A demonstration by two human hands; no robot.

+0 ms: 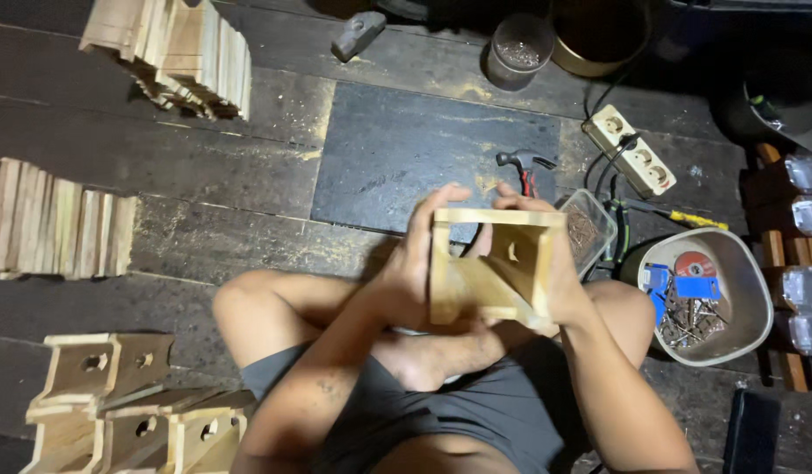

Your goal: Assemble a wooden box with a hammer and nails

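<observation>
1. Seated cross-legged on a dark plank floor (204, 167), a person grips a small open wooden frame (498, 263) above the lap, the left hand (415, 263) clamped on its left side and the right hand (560, 281) wrapped round its right side.
2. Finished work appears to be stacking up: several similar wooden pieces with holes (125, 404) lie at the lower left.
3. Plenty seems left, judging by the stacks of cut slats (55, 219) and more slats (178, 48) waiting on the floor.
4. Tools sit within reach: a claw hammer (524, 167) on a dark mat (423, 158), a clear tray of nails (590, 228) and a tub of hardware (713, 294).
</observation>
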